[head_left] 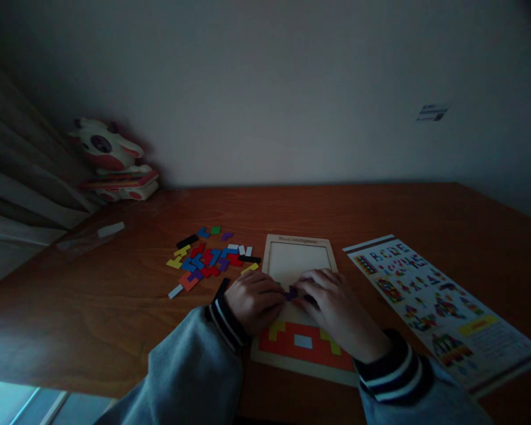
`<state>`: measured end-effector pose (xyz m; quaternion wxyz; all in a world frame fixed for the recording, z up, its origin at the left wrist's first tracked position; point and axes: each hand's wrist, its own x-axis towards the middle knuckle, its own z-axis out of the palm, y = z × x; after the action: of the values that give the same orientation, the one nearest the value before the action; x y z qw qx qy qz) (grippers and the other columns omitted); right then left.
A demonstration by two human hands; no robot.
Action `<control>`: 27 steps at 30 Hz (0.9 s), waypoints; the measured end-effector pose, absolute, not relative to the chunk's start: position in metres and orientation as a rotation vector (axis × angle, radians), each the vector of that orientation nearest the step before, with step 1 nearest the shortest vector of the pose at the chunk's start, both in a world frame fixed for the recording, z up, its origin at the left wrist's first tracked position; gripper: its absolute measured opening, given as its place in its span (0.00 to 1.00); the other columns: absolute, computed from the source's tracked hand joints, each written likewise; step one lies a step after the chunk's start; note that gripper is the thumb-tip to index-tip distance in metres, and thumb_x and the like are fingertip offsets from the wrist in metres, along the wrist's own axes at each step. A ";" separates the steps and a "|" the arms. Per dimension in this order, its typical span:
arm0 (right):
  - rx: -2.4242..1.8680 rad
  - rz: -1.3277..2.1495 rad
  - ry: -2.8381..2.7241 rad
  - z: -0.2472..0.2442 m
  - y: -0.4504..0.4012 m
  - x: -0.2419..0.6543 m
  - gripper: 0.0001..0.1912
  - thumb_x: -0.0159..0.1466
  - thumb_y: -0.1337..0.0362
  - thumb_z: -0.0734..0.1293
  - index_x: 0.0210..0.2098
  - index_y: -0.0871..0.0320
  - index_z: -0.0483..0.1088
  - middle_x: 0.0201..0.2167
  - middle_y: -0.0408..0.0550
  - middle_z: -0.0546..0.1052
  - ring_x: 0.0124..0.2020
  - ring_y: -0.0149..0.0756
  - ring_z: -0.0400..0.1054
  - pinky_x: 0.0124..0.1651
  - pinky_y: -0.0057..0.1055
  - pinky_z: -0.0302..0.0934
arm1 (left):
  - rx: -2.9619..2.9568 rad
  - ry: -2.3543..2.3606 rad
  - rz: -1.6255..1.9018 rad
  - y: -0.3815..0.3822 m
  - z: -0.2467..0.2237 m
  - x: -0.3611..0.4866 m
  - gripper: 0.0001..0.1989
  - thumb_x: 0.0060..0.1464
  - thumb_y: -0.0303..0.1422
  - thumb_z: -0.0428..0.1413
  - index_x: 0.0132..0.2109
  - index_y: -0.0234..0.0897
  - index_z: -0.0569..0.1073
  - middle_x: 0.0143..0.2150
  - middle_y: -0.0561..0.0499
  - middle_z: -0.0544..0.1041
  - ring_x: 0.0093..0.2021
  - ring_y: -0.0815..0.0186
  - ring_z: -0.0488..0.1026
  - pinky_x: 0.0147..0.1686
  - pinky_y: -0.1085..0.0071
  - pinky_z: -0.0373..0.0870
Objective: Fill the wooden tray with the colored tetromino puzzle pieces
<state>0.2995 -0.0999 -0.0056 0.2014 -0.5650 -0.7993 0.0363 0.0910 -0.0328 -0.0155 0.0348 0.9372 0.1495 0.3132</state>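
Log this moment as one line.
left hand: fingers at purple piece; right hand: fingers at same piece; place: over wooden tray; tray near end: laid pieces; tray left: loose pieces; tray right: printed sheet

Along the far edge of the pale wooden rectangular board [305,369], I can just make out "Wood Intelligence". Near the far edge of the long white printed paper sheet [418,310] run multicoloured block characters, apparently including B and C; its smaller print blurs. The little pale wall label [432,113] is illegible.
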 end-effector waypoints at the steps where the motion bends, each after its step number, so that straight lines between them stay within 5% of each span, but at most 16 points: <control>1: -1.573 0.081 -2.252 -0.005 -0.099 0.299 0.07 0.63 0.67 0.69 0.42 0.54 0.75 0.40 0.48 0.77 0.43 0.42 0.69 0.48 0.43 0.61 | 2.865 0.456 0.960 -0.033 -0.015 0.091 0.07 0.58 0.29 0.55 0.38 0.38 0.78 0.39 0.48 0.81 0.40 0.63 0.76 0.41 0.65 0.71; 11: -1.542 -0.051 -2.245 0.001 -0.098 0.300 0.09 0.68 0.71 0.61 0.39 0.58 0.74 0.36 0.51 0.77 0.39 0.43 0.70 0.45 0.43 0.61 | 2.766 0.578 1.041 -0.034 -0.013 0.095 0.12 0.60 0.31 0.54 0.50 0.34 0.75 0.42 0.43 0.81 0.41 0.62 0.78 0.42 0.66 0.76; 22: -1.397 0.844 -1.801 0.004 -0.103 0.294 0.08 0.68 0.60 0.62 0.44 0.53 0.69 0.40 0.46 0.77 0.40 0.34 0.73 0.44 0.32 0.68 | 2.236 0.786 1.100 -0.043 -0.002 0.102 0.06 0.59 0.33 0.59 0.40 0.35 0.78 0.35 0.49 0.81 0.35 0.67 0.79 0.37 0.73 0.76; 27: -1.385 0.961 -1.662 0.010 -0.102 0.294 0.11 0.68 0.56 0.60 0.43 0.54 0.70 0.36 0.46 0.79 0.36 0.34 0.75 0.39 0.29 0.70 | 2.376 0.700 1.050 -0.038 -0.002 0.094 0.08 0.61 0.32 0.56 0.43 0.35 0.78 0.37 0.46 0.81 0.37 0.66 0.78 0.40 0.71 0.76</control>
<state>0.2944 -0.1023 0.0097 0.3774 -0.5417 -0.6502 0.3759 0.0945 -0.0378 -0.0025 0.2236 0.8608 0.2537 0.3804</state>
